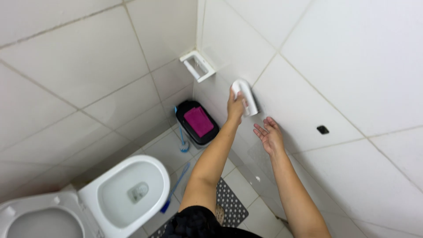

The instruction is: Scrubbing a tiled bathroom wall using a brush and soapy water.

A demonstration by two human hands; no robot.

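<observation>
Currently my left hand point(235, 107) grasps a white plastic scrubber point(246, 94) against the white wall tiles point(308, 101); right hand point(269, 135) open, empty; wiping appears underway, finish undeterminable

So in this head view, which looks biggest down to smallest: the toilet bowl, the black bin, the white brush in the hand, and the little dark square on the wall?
1. Toilet bowl, though it sits nearer the camera.
2. Black bin.
3. White brush, held in the left hand.
4. Dark square on the wall.
</observation>
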